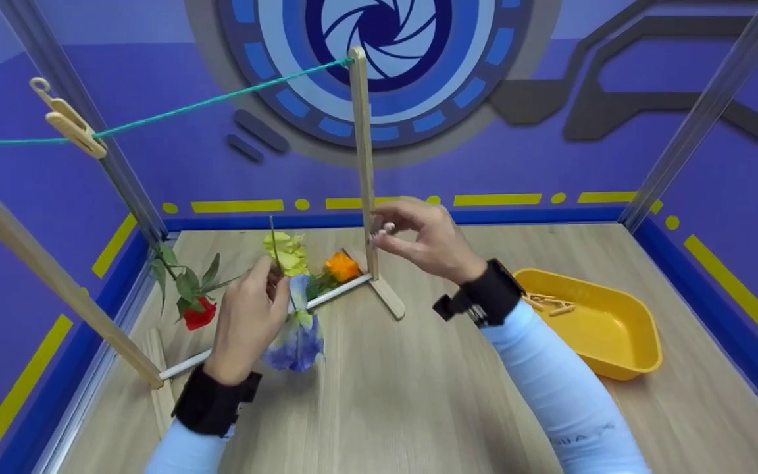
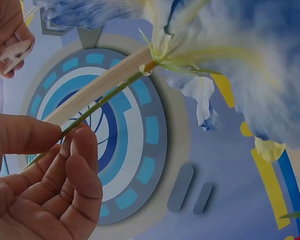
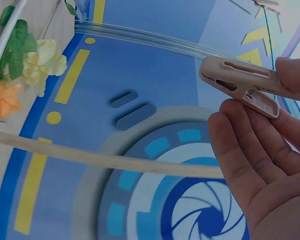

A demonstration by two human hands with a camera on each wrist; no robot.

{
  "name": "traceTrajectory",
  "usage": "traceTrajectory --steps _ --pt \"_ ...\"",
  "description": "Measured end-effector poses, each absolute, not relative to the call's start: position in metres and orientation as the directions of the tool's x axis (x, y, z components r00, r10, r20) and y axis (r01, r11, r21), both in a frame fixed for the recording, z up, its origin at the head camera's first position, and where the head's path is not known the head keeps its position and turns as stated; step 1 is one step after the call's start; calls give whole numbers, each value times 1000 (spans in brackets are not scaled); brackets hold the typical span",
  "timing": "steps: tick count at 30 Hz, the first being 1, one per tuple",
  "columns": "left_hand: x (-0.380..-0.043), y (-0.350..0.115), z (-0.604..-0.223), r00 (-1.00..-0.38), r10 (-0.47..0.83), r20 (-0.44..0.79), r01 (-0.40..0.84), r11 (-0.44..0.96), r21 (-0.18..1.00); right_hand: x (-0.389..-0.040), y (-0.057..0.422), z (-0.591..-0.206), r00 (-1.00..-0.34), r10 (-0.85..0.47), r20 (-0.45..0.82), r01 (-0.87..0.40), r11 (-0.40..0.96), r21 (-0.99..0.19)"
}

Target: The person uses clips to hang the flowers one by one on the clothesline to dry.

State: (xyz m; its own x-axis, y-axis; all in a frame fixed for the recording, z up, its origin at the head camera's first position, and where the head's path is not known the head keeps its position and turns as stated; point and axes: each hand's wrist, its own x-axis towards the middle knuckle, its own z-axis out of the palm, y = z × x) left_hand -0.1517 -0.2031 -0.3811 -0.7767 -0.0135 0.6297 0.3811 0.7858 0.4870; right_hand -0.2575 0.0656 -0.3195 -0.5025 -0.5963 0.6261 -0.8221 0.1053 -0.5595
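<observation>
My left hand (image 1: 254,316) pinches the green stem (image 2: 97,105) of a blue and white artificial flower (image 1: 295,342), whose bloom hangs down beside the hand. Between thumb and fingertips my right hand (image 1: 428,240) holds a beige clothespin (image 3: 240,82), near the right wooden post (image 1: 362,145). A green string (image 1: 221,99) runs from that post's top to the left, and another clothespin (image 1: 76,128) with a hooked end hangs on it. The right hand and its clothespin also appear at the upper left of the left wrist view.
Behind the left hand lie a red rose (image 1: 199,313), a yellow flower (image 1: 287,253) and an orange flower (image 1: 341,266). A white rod (image 1: 339,291) joins the feet of the two posts. To the right, a yellow tray (image 1: 606,336) contains several clothespins (image 1: 553,304).
</observation>
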Motion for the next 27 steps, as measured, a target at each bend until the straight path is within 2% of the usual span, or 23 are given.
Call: traceTrajectory --steps 12,16,20,23,27 --pt "-162 -233 -349 -841 -28 540 317 784 535 -277 2 -245 -418 -633 652 -873 82 -481" --pt "-166 -241 -334 -837 -33 546 309 795 522 -275 -19 -219 -426 -635 644 -863 71 -501" --pt "-170 -250 -320 -841 -56 537 280 805 523 -272 -43 -195 -462 -634 620 -845 103 -525" --pt "-171 -257 -312 -846 -67 529 262 813 521 -271 -61 -179 -482 -640 598 -847 164 -506" --pt "-171 -264 -304 -835 -64 546 262 827 498 -269 -83 -163 -463 -657 595 -871 211 -443"
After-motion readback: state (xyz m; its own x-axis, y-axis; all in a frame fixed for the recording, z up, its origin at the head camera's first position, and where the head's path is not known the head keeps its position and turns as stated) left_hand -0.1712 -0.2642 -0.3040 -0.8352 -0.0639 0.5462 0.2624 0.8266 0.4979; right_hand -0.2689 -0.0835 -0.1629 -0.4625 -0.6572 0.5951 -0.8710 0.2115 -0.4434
